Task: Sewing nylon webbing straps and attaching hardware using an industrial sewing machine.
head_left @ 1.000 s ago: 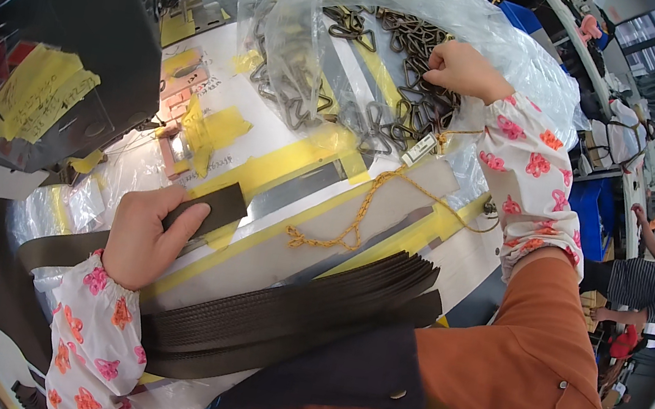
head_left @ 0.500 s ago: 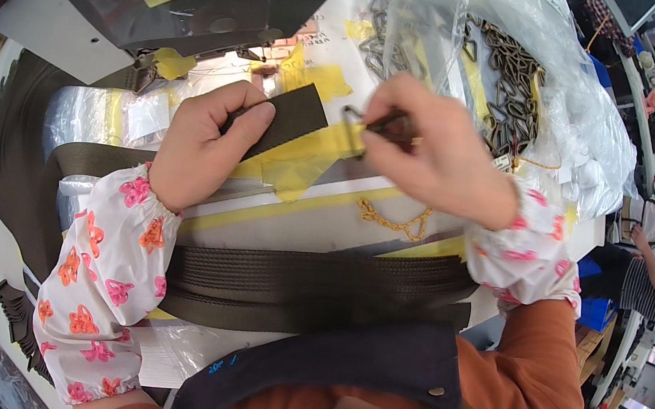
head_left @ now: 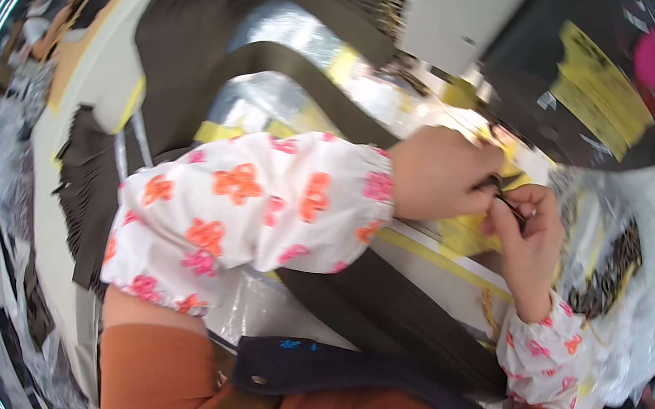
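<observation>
Both left hand and right hand now together (earlier apart), fingers pinching dark piece

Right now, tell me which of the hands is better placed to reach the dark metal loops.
Right, most likely: the right hand is nearer the dark metal loops, which lie to its right; the left hand is farther off, on its other side. However, the right pinches a small dark piece.
</observation>
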